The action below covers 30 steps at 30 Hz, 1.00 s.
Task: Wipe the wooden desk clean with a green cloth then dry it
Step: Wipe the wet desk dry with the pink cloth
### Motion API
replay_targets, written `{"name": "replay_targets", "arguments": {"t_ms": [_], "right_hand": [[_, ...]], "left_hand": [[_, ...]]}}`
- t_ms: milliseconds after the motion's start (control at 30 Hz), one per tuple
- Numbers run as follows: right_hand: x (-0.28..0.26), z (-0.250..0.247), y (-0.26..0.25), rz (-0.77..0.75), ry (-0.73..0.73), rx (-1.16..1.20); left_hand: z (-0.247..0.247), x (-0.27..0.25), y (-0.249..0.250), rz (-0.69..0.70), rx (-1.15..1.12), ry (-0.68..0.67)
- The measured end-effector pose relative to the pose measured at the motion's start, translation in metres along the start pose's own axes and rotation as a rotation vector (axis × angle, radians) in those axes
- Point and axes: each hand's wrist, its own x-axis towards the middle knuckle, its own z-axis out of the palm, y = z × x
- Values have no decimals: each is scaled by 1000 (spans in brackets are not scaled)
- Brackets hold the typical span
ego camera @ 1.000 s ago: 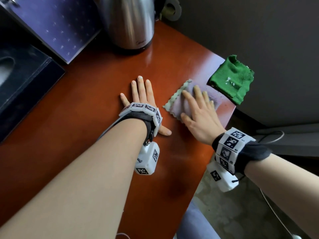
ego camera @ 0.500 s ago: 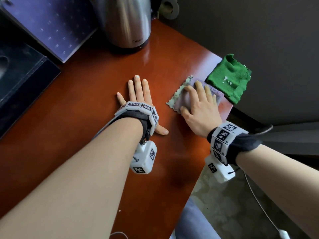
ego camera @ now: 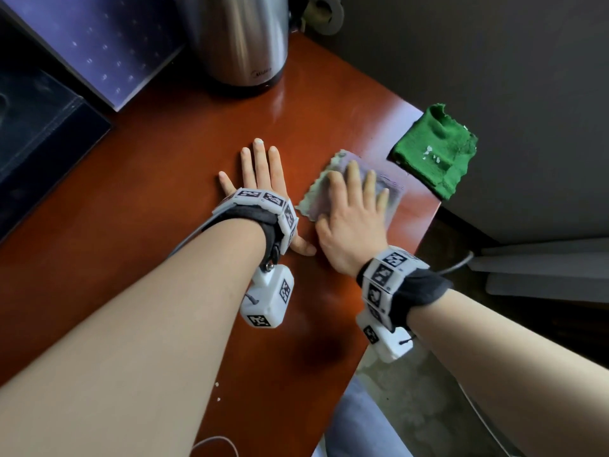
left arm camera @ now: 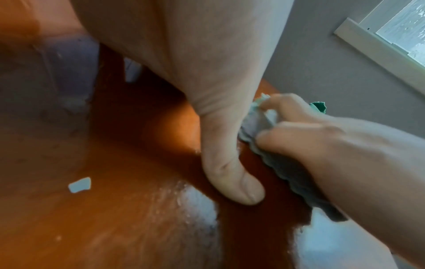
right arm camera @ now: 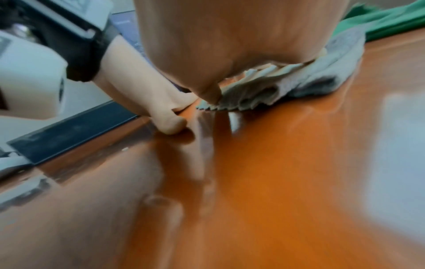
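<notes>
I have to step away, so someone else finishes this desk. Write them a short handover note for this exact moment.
Left hand: flat on the wooden desk, fingers straight, holding nothing.
Right hand: fingers straight, pressing the grey cloth onto the desk near its right edge.
Green cloth: set aside at the desk's far right corner, white crumbs on it.
Done, apparently: the green-cloth wipe.
Left: finish drying; small white specks remain near the front edge.

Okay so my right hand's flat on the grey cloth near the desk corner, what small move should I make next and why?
Probably slide the grey cloth toward you along the desk's right side. Your right hand presses it flat near the far corner, the green cloth lies set aside at the edge, and the near stretch shows pale streaks, maybe moisture. Your left hand rests flat, bracing.
</notes>
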Motion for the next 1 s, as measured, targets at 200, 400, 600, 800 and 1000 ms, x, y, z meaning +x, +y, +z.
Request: {"name": "replay_targets", "arguments": {"t_ms": [200,400,600,800,1000], "right_hand": [[-8,10,-6,-221,-46,33],[-19,14,7,-232,-89,-12],[62,-1,-10,-125,-62,-20],[149,-26,-32,-44,-32,-3],[149,-30,-38,-160,-49,-94]], "left_hand": [[25,13,2,-83,43,433],[29,6,6,-67,20,345],[-4,-2,-2,-5,-58,27],[-12,-1,-5,59,-76,-157],[-15,-6,0,29,-72,-105]]}}
